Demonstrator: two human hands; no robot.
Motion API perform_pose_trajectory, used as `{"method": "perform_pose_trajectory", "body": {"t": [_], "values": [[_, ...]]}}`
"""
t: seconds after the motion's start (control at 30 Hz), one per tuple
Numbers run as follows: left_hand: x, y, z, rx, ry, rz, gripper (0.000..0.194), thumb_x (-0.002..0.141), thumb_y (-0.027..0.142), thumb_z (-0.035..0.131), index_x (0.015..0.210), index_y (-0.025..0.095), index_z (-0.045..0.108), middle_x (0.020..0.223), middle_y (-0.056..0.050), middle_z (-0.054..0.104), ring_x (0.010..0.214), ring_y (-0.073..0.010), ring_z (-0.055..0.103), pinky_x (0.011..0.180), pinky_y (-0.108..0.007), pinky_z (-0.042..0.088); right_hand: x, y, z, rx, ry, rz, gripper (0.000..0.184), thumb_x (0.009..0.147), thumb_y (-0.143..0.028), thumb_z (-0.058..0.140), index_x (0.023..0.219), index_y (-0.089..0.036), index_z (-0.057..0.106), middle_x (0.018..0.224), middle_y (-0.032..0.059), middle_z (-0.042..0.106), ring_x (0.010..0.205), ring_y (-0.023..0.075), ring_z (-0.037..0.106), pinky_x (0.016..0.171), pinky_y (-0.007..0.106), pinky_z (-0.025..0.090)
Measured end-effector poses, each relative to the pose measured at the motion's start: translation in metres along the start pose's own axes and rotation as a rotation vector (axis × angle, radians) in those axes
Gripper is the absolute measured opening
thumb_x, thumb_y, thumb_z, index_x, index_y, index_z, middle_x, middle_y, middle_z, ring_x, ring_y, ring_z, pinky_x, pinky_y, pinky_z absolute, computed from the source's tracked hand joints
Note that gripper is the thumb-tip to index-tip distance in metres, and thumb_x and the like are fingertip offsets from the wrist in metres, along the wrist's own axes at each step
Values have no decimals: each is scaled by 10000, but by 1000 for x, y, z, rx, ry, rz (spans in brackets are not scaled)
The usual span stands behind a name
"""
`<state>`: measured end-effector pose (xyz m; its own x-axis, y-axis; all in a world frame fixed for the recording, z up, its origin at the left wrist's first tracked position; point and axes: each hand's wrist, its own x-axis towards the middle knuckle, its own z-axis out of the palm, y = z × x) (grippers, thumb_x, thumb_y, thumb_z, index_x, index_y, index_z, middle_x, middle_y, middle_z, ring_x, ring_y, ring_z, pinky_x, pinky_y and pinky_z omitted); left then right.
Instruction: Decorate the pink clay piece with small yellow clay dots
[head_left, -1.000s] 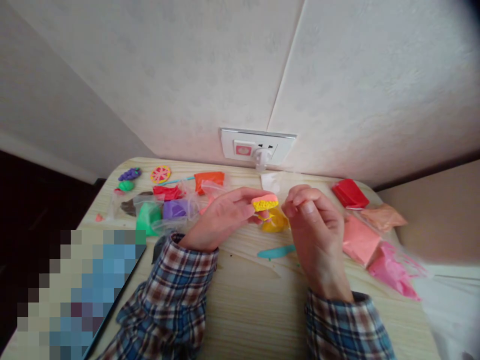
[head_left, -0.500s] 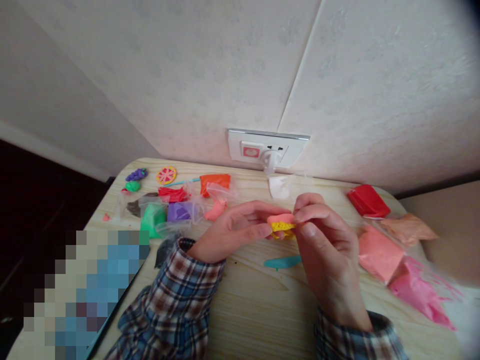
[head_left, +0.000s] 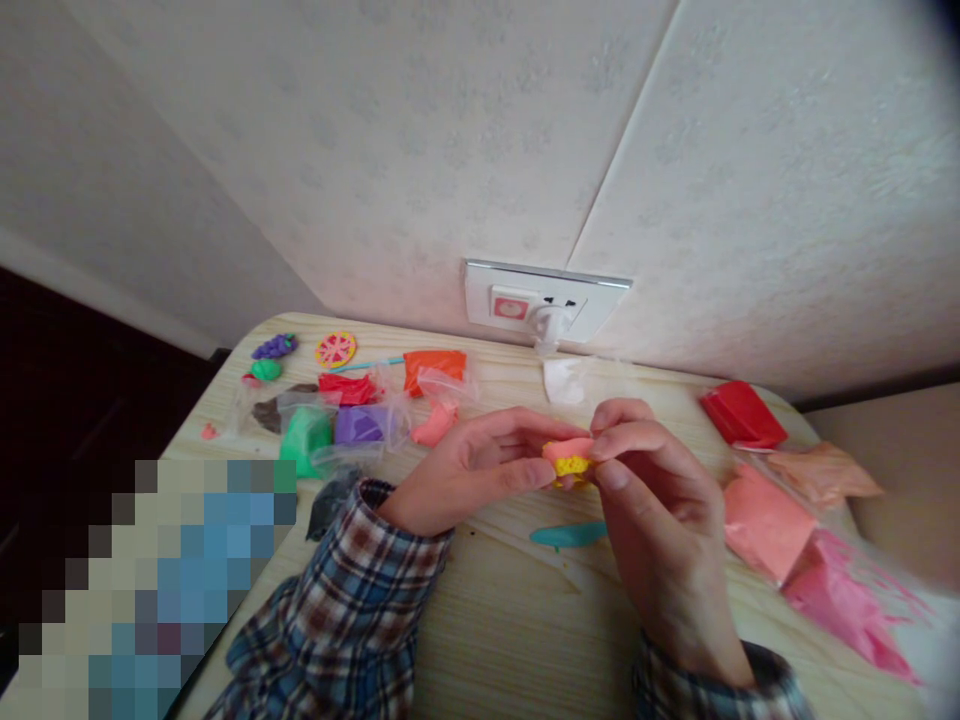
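Observation:
A small clay piece (head_left: 568, 458), salmon pink on top with a bumpy yellow side, is held above the table. My left hand (head_left: 480, 465) is closed on its left end, with the thumb in front and fingers behind. At the right end, the thumb and fingertips of my right hand (head_left: 652, 490) pinch the edge; any small bit between them is hidden. Below the hands lies a teal clay knife (head_left: 566, 535), its right end covered by my right hand.
On the left are bags of green (head_left: 306, 440), purple (head_left: 360, 425) and orange clay (head_left: 433, 373), a grape-like clay bunch (head_left: 276, 346) and a round clay slice (head_left: 335, 349). Red (head_left: 742, 415) and pink packets (head_left: 847, 605) lie right. A blurred-out screen (head_left: 195, 570) stands front left.
My right hand, apart from the clay piece a second ago, has come left to its right end and pinches there. The view has shifted slightly; my left hand keeps its hold.

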<state>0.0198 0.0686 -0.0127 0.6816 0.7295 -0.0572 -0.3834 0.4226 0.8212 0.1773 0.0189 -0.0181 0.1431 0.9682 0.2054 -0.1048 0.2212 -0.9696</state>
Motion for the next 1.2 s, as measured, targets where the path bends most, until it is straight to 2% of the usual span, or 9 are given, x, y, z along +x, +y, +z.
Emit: {"method": "perform_pose_trajectory", "body": {"t": [0.3, 0.53, 0.67, 0.8, 0.93, 1.1, 1.2], "values": [[0, 1, 0, 26, 50, 10, 289, 747, 342, 775, 989, 190, 734, 960, -45, 728, 909, -169, 653, 871, -305, 501, 0, 1, -1, -65, -14, -44, 89, 893, -258, 596, 872, -279, 680, 926, 31, 498, 857, 177, 467, 670, 310, 374], [0, 1, 0, 27, 55, -9, 265, 753, 337, 772, 980, 205, 739, 943, -30, 736, 893, -156, 660, 861, -289, 505, -1, 0, 1, 23, -29, 4, 82, 888, -257, 614, 875, -291, 688, 944, 14, 506, 872, 163, 472, 666, 289, 362], [-1, 2, -1, 20, 34, 2, 242, 757, 311, 772, 977, 217, 741, 940, -11, 736, 900, -140, 657, 878, -276, 495, -1, -2, 4, 61, -17, 37, 70, 884, -265, 624, 909, -301, 678, 866, -10, 477, 785, 137, 443, 629, 272, 335], [-1, 2, -2, 47, 10, 8, 247, 776, 304, 753, 1005, 213, 735, 1013, -34, 744, 954, -159, 654, 919, -307, 474, -2, -2, 5, 71, 2, 99, 82, 876, -310, 638, 955, -303, 656, 802, -25, 436, 719, 129, 391, 599, 269, 317], [-1, 3, -2, 65, 25, -7, 271, 768, 338, 757, 999, 197, 739, 1013, -54, 749, 963, -178, 655, 899, -312, 478, -5, -1, 6, 113, 5, 152, 152, 874, -340, 637, 1025, -319, 634, 812, -28, 463, 720, 124, 414, 603, 256, 351], [-4, 6, -5, 75, 75, -2, 280, 766, 392, 750, 954, 185, 756, 872, -27, 731, 805, -127, 637, 786, -243, 482, -5, -7, 7, 149, 159, 4, 166, 866, -382, 628, 990, -277, 661, 820, -8, 479, 754, 135, 441, 652, 258, 380], [-5, 8, -6, 74, 105, 15, 275, 778, 422, 732, 920, 188, 763, 851, -29, 721, 781, -123, 632, 748, -233, 476, -9, -27, 5, 5, 168, -135, 141, 913, -340, 552, 913, -264, 670, 823, 26, 520, 794, 172, 489, 662, 292, 408]]}}
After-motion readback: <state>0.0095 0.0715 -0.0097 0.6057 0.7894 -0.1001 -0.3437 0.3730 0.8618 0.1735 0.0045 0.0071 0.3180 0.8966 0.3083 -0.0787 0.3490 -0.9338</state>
